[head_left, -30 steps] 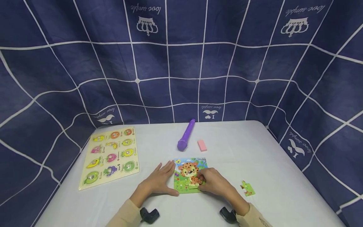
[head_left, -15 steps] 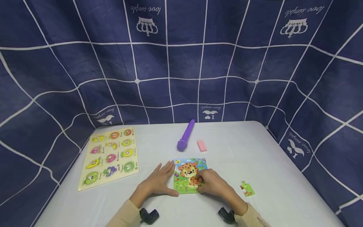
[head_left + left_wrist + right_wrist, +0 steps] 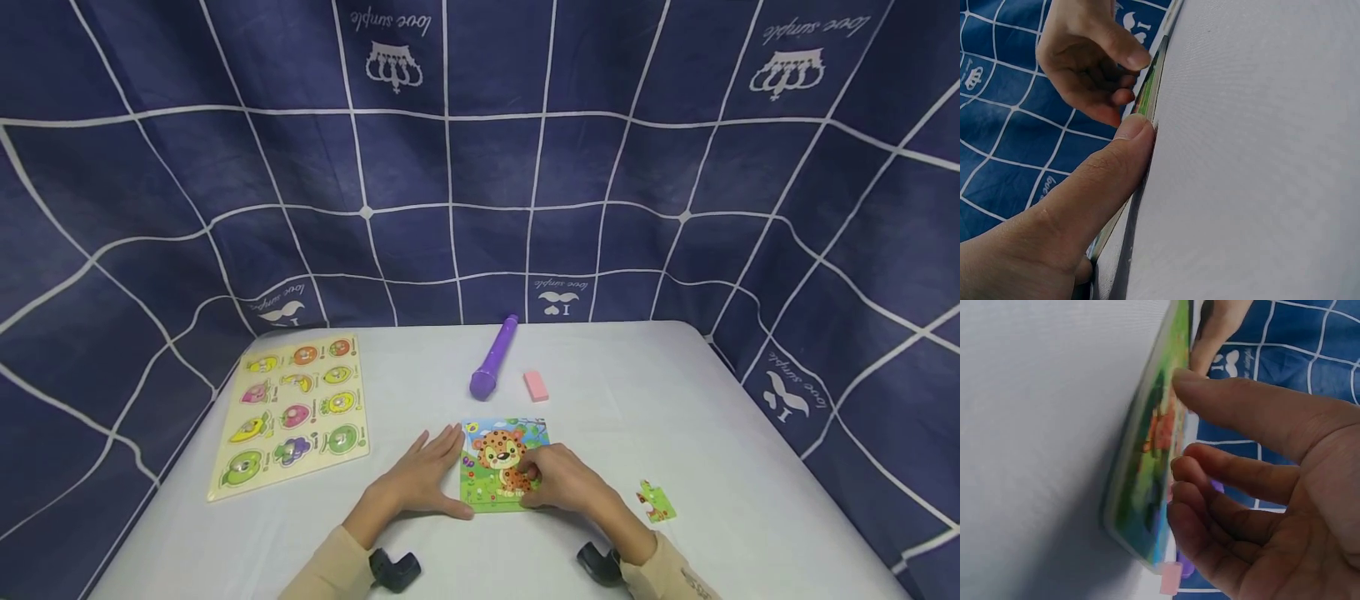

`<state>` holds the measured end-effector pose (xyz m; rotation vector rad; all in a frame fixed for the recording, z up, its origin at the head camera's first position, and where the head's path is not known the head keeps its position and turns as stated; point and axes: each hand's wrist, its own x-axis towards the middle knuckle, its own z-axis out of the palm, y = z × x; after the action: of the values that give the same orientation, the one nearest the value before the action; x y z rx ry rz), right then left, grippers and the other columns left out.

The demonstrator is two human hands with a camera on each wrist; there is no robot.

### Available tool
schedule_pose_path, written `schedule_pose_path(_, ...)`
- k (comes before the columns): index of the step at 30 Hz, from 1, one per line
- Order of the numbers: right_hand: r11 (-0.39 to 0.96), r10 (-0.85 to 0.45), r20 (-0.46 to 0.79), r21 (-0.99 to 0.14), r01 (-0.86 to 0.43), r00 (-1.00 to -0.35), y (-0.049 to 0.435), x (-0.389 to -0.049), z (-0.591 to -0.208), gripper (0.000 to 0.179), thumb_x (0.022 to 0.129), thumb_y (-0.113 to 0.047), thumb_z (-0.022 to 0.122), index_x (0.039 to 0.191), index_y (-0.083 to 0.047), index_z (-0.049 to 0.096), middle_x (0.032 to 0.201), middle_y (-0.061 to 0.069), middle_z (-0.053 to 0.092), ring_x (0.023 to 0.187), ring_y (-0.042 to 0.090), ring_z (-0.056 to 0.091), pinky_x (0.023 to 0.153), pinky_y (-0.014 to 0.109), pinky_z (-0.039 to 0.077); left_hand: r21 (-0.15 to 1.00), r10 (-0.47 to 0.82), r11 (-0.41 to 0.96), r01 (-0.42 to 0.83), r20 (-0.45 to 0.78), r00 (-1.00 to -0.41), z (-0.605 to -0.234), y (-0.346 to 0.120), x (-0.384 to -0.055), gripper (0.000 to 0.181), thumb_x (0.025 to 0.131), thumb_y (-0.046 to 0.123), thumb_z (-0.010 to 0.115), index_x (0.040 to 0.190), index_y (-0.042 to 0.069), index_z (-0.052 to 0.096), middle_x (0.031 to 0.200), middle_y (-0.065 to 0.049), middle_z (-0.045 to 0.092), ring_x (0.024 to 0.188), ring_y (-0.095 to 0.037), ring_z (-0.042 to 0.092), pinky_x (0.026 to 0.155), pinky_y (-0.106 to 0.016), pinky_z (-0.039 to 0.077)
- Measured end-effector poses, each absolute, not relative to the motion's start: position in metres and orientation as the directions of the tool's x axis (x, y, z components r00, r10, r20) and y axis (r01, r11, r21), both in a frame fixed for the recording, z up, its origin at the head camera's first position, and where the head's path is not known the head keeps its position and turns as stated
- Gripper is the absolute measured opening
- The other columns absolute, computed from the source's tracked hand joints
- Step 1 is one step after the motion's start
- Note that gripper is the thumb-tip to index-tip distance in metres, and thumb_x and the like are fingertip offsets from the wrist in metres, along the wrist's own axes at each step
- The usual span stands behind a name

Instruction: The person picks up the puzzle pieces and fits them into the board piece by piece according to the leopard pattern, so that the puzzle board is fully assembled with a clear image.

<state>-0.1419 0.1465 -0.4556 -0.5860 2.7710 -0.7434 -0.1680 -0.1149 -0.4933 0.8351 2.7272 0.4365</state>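
Note:
A leopard jigsaw puzzle (image 3: 480, 479) lies on the white table, in front of the person. The left hand (image 3: 423, 475) rests spread along the puzzle's left side, its thumb at the bottom left corner; in the left wrist view that thumb (image 3: 1107, 172) lies against the puzzle's edge. Over the lower right of the picture, the right hand (image 3: 566, 482) touches the surface with its fingertips and hides part of it. The right wrist view shows that hand's thumb (image 3: 1222, 400) apart from loosely bent fingers, with nothing seen between them. One loose green puzzle piece (image 3: 657, 502) lies to the right.
A wooden fruit puzzle board (image 3: 315, 462) lies at the left of the table. Behind the leopard puzzle are a purple toy microphone (image 3: 493, 358) and a pink eraser-like block (image 3: 536, 386). A blue checked curtain (image 3: 487, 158) hangs around the table's back and sides.
The right hand has shifted very slightly left on the puzzle. White lettering now shows beside its fingertips at the bottom of the picture, where a piece looked uneven. The left hand stays still.

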Motion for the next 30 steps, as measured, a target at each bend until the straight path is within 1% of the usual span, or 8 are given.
schedule_pose_path(4, 0.779, -0.427, -0.029, -0.52, -0.351, -0.904, 0.1462, -0.1427, -0.4524, 0.023, 0.072, -0.019, 0.084, 0.09, -0.011, 0.074, 0.075, -0.007, 0.064, 0.067, 0.005, 0.05, 0.059, 0.019, 0.044, 0.349, 0.576, 0.792, 0.501, -0.153, -0.803, -0.4919, -0.1152, -0.1681, 0.128, 0.064, 0.082, 0.065, 0.156, 0.007, 0.018, 0.165, -0.009, 0.012, 0.153, -0.025, 0.014, 0.125, -0.052, 0.008)
schedule_pose_path(6, 0.777, -0.436, -0.012, -0.511, -0.369, -0.9, 0.1454, -0.1431, -0.4526, 0.021, 0.072, -0.018, 0.083, 0.089, -0.01, 0.075, 0.076, -0.007, 0.064, 0.067, 0.004, 0.049, 0.059, 0.019, 0.043, 0.349, 0.573, 0.794, 0.498, -0.155, -0.805, -0.492, -0.1154, -0.1682, 0.128, 0.063, 0.083, 0.064, 0.156, 0.008, 0.018, 0.165, -0.009, 0.012, 0.153, -0.024, 0.013, 0.125, -0.051, 0.008)
schedule_pose_path(9, 0.783, -0.459, -0.037, -0.489, -0.384, -0.888, 0.1442, -0.143, -0.4558, 0.022, 0.073, -0.018, 0.082, 0.093, -0.009, 0.075, 0.076, -0.008, 0.064, 0.068, 0.004, 0.047, 0.061, 0.019, 0.041, 0.36, 0.575, 0.79, 0.495, -0.155, -0.804, -0.4927, -0.1151, -0.1682, 0.128, 0.064, 0.083, 0.064, 0.156, 0.008, 0.019, 0.165, -0.009, 0.012, 0.153, -0.025, 0.013, 0.125, -0.052, 0.008)
schedule_pose_path(13, 0.782, -0.476, -0.057, -0.483, -0.393, -0.877, 0.1438, -0.1428, -0.4607, 0.024, 0.073, -0.017, 0.082, 0.094, -0.007, 0.075, 0.074, -0.008, 0.061, 0.066, 0.003, 0.045, 0.059, 0.018, 0.04, 0.363, 0.578, 0.788, 0.498, -0.155, -0.801, -0.4931, -0.1145, -0.1681, 0.126, 0.064, 0.083, 0.063, 0.156, 0.008, 0.019, 0.165, -0.008, 0.012, 0.153, -0.025, 0.013, 0.125, -0.052, 0.009)
schedule_pose_path(19, 0.771, -0.479, -0.044, -0.5, -0.396, -0.877, 0.1439, -0.143, -0.4615, 0.025, 0.073, -0.016, 0.082, 0.094, -0.006, 0.075, 0.076, -0.008, 0.064, 0.066, 0.002, 0.046, 0.059, 0.017, 0.042, 0.364, 0.58, 0.786, 0.5, -0.152, -0.801, -0.4926, -0.1142, -0.1676, 0.126, 0.065, 0.083, 0.064, 0.155, 0.007, 0.02, 0.165, -0.009, 0.013, 0.153, -0.025, 0.014, 0.125, -0.052, 0.009)
schedule_pose_path(23, 0.764, -0.475, -0.024, -0.507, -0.399, -0.879, 0.1462, -0.1443, -0.4601, 0.026, 0.073, -0.018, 0.083, 0.095, -0.008, 0.074, 0.076, -0.007, 0.063, 0.067, 0.003, 0.046, 0.059, 0.018, 0.041, 0.354, 0.576, 0.791, 0.499, -0.153, -0.803, -0.4935, -0.114, -0.1674, 0.127, 0.064, 0.084, 0.063, 0.156, 0.007, 0.019, 0.165, -0.009, 0.013, 0.153, -0.025, 0.014, 0.125, -0.052, 0.01)
schedule_pose_path(30, 0.747, -0.473, 0.005, -0.528, -0.404, -0.881, 0.1498, -0.1469, -0.4583, 0.035, 0.07, -0.02, 0.085, 0.1, -0.008, 0.072, 0.078, -0.007, 0.062, 0.07, 0.004, 0.048, 0.062, 0.018, 0.043, 0.347, 0.57, 0.796, 0.496, -0.15, -0.808, -0.4948, -0.1138, -0.1682, 0.129, 0.063, 0.085, 0.063, 0.156, 0.008, 0.019, 0.165, -0.008, 0.013, 0.153, -0.025, 0.014, 0.125, -0.052, 0.01)
